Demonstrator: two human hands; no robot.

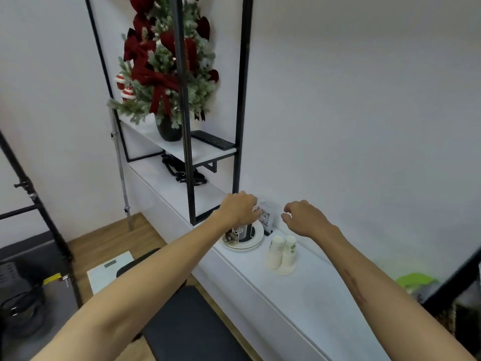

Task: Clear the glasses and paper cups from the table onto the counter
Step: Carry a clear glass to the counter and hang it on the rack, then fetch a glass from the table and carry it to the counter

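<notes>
- Two hands: left hand [238,208], right hand [303,217]
- Two stacks of paper cups [282,254]
- One plate [253,239]
- One keyboard [212,139]
- One decorated tree [166,66]
- One scale [109,269]

I see two bare arms, no sleeves anywhere in frame, forearms uncovered all the way back from the fingers to the bottom edge. Left hand [238,208]: no ring, watch or band that I can make out, though its fingers [256,213] are mostly turned away from me. Right hand [303,217]: also bare, wrist unadorned, no glove. Well back from the right fingertips [285,210], along the forearm, I note a long thin reddish streak [355,285], possibly a scratch or scar; too blurred to say which. Nails unclear at this resolution.
</notes>
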